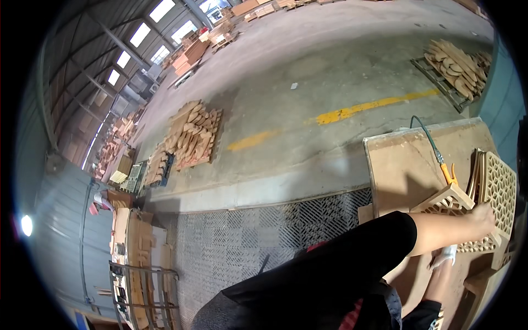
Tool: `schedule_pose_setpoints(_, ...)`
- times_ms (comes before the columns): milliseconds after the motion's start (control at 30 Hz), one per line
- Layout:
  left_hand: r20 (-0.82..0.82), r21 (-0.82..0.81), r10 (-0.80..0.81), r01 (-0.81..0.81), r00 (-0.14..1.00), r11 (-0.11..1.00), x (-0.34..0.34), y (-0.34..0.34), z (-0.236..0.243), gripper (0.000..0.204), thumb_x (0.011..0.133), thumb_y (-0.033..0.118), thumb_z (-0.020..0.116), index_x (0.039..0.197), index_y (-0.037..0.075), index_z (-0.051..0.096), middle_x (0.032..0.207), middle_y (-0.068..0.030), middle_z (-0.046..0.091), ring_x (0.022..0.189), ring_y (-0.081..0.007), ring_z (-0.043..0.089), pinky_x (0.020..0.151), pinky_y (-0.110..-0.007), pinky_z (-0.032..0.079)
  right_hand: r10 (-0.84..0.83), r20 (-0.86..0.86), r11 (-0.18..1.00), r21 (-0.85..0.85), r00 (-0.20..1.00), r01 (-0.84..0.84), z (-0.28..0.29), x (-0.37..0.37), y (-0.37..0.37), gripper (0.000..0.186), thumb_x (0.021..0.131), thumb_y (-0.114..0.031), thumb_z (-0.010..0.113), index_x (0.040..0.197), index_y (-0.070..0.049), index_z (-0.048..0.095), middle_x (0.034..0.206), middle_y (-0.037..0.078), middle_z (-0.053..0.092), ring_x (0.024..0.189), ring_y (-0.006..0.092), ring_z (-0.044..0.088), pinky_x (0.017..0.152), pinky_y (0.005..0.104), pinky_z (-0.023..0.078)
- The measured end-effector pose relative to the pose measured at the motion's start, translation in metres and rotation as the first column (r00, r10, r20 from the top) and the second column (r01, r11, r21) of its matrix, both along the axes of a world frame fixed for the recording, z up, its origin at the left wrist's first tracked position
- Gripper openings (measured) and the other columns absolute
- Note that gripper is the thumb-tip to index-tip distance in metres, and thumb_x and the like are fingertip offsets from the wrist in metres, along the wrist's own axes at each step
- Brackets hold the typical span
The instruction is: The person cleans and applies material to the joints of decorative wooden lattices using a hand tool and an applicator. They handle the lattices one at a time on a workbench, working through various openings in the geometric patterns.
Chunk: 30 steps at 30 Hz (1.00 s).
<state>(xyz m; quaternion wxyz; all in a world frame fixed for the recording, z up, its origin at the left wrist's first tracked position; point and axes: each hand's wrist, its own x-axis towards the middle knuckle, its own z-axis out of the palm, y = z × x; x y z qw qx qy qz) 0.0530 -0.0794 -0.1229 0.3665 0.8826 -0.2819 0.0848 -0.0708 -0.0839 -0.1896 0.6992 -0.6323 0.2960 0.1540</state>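
My left hand [482,220] is bare, its fingers curled on a pale wooden lattice piece [476,245] at the right, my forearm crossing the worktable [404,170]. Below that forearm, my right hand [443,257], in a white glove, is against the lower side of the piece, its fingers mostly hidden. A stack of lattice panels [498,187] stands at the table's right. Just beyond my left forearm, an orange-handled air tool [448,175] on a green hose lies by an angled lattice part [456,195].
Pallets of curved wooden parts [190,132] stand on the concrete floor, another [454,69] at the back right. A metal rack with boards [140,264] is at the left. A patterned mat [247,236] lies beside me; a faded yellow line [355,110] crosses the floor.
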Motion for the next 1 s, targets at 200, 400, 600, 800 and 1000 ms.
schedule_pose_setpoints(200, -0.492, -0.860, -0.469, -0.325, 0.733, 0.394, -0.037, 0.038, 0.035, 0.005, 0.086, 0.013, 0.067, 0.088, 0.009, 0.064, 0.077, -0.0078, 0.064, 0.067, -0.0170, 0.064, 0.053, -0.029, 0.052, -0.038, -0.009, 0.994, 0.098, 0.999, 0.039, 0.010, 0.002, 0.009, 0.028, 0.099, -0.036, 0.053, 0.086, -0.013, 0.063, 0.060, 0.002, 0.052, 0.043, 0.0145, 0.039, 0.039, 0.0309, 0.030)
schedule_pose_setpoints(400, 0.035, 0.393, -0.017, 0.003, 0.999, 0.920, -0.034, 0.083, 0.115, 0.038, 0.083, 0.046, 0.074, 0.093, 0.009, 0.074, 0.085, -0.0132, 0.071, 0.085, -0.0312, 0.069, 0.077, -0.042, 0.055, 0.068, 0.159, 0.997, -0.040, 0.985, -0.063, -0.013, 0.032, 0.046, 0.028, 0.099, -0.036, 0.053, 0.086, -0.012, 0.063, 0.059, 0.003, 0.052, 0.042, 0.0146, 0.039, 0.039, 0.0309, 0.030)
schedule_pose_setpoints(600, 0.093, 0.651, 0.029, -0.083, 0.995, 0.755, -0.032, 0.049, 0.124, 0.053, 0.081, 0.054, 0.073, 0.099, 0.004, 0.072, 0.086, -0.0155, 0.073, 0.083, -0.0317, 0.071, 0.076, -0.041, 0.055, 0.092, 0.147, 0.993, -0.090, 0.985, -0.079, 0.032, -0.024, 0.021, 0.039, 0.104, -0.033, 0.039, 0.106, -0.005, 0.067, 0.086, 0.014, 0.064, 0.073, 0.0249, 0.056, 0.069, 0.0371, 0.045)
schedule_pose_setpoints(800, 0.181, 0.629, -0.031, -0.092, 0.983, 0.772, 0.002, 0.064, 0.119, 0.069, 0.077, 0.069, 0.069, 0.094, 0.002, 0.070, 0.088, -0.0229, 0.071, 0.089, -0.0387, 0.069, 0.080, -0.046, 0.053, 0.223, -0.191, 0.967, 0.172, 0.956, -0.191, 0.062, -0.088, -0.032, 0.036, 0.102, -0.047, 0.044, 0.106, -0.016, 0.061, 0.060, 0.000, 0.049, 0.042, 0.0126, 0.036, 0.040, 0.0310, 0.032)
schedule_pose_setpoints(1000, 0.184, 0.646, -0.011, -0.113, 0.983, 0.755, 0.009, 0.065, 0.116, 0.070, 0.075, 0.070, 0.070, 0.089, 0.002, 0.069, 0.082, -0.0222, 0.070, 0.084, -0.0388, 0.069, 0.078, -0.047, 0.053, -0.009, -0.193, 0.988, 0.148, 0.981, 0.038, 0.036, -0.105, -0.050, 0.048, 0.102, -0.047, 0.044, 0.076, -0.009, 0.057, 0.057, 0.003, 0.050, 0.040, 0.0144, 0.042, 0.038, 0.0318, 0.032)
